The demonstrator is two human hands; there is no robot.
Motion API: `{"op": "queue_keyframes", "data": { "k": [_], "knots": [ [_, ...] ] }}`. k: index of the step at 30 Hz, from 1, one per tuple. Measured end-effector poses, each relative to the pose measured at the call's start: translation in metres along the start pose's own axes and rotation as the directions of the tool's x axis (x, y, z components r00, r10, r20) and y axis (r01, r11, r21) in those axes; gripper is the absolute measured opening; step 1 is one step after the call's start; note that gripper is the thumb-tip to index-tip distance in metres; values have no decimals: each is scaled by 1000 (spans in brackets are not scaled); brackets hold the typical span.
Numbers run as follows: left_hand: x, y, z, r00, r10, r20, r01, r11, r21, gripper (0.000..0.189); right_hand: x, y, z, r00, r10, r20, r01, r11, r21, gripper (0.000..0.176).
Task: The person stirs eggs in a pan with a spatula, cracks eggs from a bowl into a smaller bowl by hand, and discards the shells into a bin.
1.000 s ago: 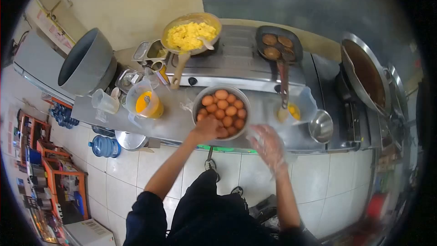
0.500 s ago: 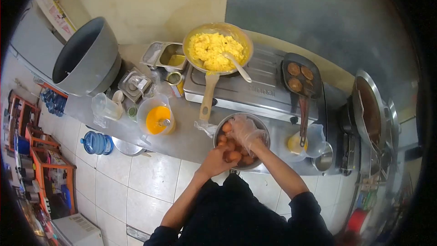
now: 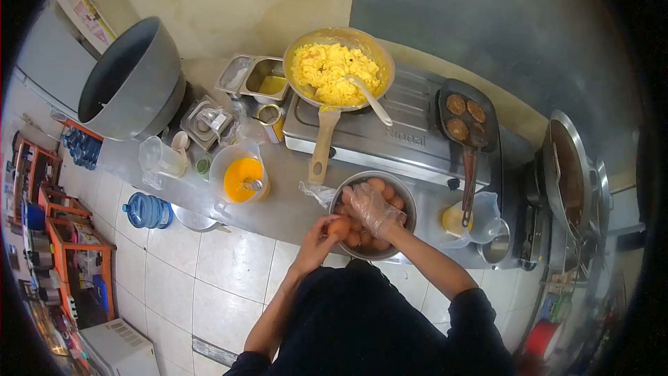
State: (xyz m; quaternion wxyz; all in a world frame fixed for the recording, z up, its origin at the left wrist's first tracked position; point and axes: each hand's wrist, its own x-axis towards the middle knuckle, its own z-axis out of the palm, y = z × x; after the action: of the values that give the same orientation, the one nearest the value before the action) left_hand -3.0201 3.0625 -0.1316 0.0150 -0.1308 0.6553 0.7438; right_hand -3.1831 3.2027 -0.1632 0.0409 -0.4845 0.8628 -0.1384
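Observation:
A round metal bowl holding several brown eggs stands at the counter's front edge. My left hand, bare, is at the bowl's left rim with its fingers closed around one brown egg. Inside the bowl, my right hand wears a clear plastic glove; its fingers bend down among the eggs, and whatever they grip is hidden. Left of the bowl stands a clear jug of yellow-orange liquid with a metal utensil in it.
Behind the bowl, a pan of scrambled egg with a spoon sits on the steel stove. A square pan with brown patties is at its right. Further right are a plastic jug and large pans; a grey pot stands far left.
My left hand has lifted an egg from inside the bowl to its left rim. My right hand has shifted slightly within the bowl, and the view has moved a little.

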Motion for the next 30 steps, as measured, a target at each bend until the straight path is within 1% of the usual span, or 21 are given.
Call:
{"op": "queue_keyframes", "data": {
  "k": [1, 4, 5, 6, 7, 8, 9, 11, 12, 13, 14, 15, 16, 21, 23, 24, 26, 27, 28, 29, 30],
  "knots": [
    [1, -8, -1, 999, -26, -21, 25, 999, -48, 37, -2, -4, -7, 1000, 13, 5, -13, 1000, 3, 31],
    [9, -20, -2, 994, -67, -90, 57, 992, -116, 37, -9, -15, -27, 944, 328, 26, -311, 861, 402, 36],
    [13, -18, -1, 994, -71, -82, 61, 991, -120, 37, -16, -20, -28, 941, 336, 29, -319, 860, 399, 36],
    [17, -17, 1, 991, -110, -78, 97, 983, -156, 40, -27, -26, -31, 894, 428, -133, -256, 730, 634, 40],
    [21, -13, 6, 986, -149, -70, 134, 973, -191, 43, -37, -37, -40, 798, 544, -259, -125, 569, 813, 44],
    [26, -11, 11, 987, -152, -57, 138, 971, -193, 43, -49, -54, -54, 735, 668, -117, -46, 221, 974, 50],
    [30, -9, 19, 975, -215, -58, 193, 944, -267, 47, -58, -60, -48, 724, 680, -118, -52, 224, 973, 50],
    [40, -11, 36, 959, -282, -30, 256, 907, -335, 51, -68, -73, -44, 613, 664, -428, -131, 620, 774, 52],
    [46, -14, 46, 964, -266, 12, 242, 860, -449, 54, -73, -78, -45, 653, 611, -447, -136, 676, 724, 56],
    [49, -17, 54, 968, -247, 53, 234, 798, -556, 57, -76, -82, -49, 637, 625, -451, -153, 676, 721, 56],
    [52, -20, 59, 958, -277, 77, 280, 837, -471, 71, -80, -84, -52, 640, 574, -510, -240, 780, 577, 56],
    [52, -22, 66, 955, -278, 101, 293, 836, -465, 71, -82, -85, -53, 655, 514, -555, -320, 853, 412, 56],
    [51, -6, 72, 949, -289, 123, 311, 812, -493, 73, -87, -86, -40, 521, 615, -591, -211, 764, 609, 56],
    [51, -9, 87, 954, -233, 186, 294, 845, -447, 76, -106, -84, -39, 571, 606, -554, -327, 787, 523, 58],
    [47, -4, 92, 945, -280, 167, 325, 845, -425, 77, -109, -85, -34, 426, 652, -628, 1, 693, 721, 55],
    [48, -18, 93, 945, -279, 174, 324, 874, -361, 77, -114, -85, -33, 421, 657, -626, -3, 691, 723, 55],
    [45, -7, 98, 943, -269, 195, 318, 903, -288, 77, -119, -80, -37, 530, 668, -522, -294, 722, 626, 55],
    [41, -1, 100, 945, -238, 225, 308, 878, -367, 77, -123, -79, -35, 523, 669, -529, -296, 724, 623, 55],
    [42, 10, 102, 949, -199, 245, 292, 846, -446, 77, -122, -78, -34, 466, 687, -558, -208, 698, 685, 55],
    [42, 12, 103, 949, -197, 246, 291, 848, -444, 77, -122, -80, -32, 408, 712, -571, -118, 661, 741, 54],
    [38, 12, 105, 952, -214, 220, 289, 868, -404, 73, -124, -80, -29, 408, 717, -566, -122, 657, 744, 54]
  ]
}}
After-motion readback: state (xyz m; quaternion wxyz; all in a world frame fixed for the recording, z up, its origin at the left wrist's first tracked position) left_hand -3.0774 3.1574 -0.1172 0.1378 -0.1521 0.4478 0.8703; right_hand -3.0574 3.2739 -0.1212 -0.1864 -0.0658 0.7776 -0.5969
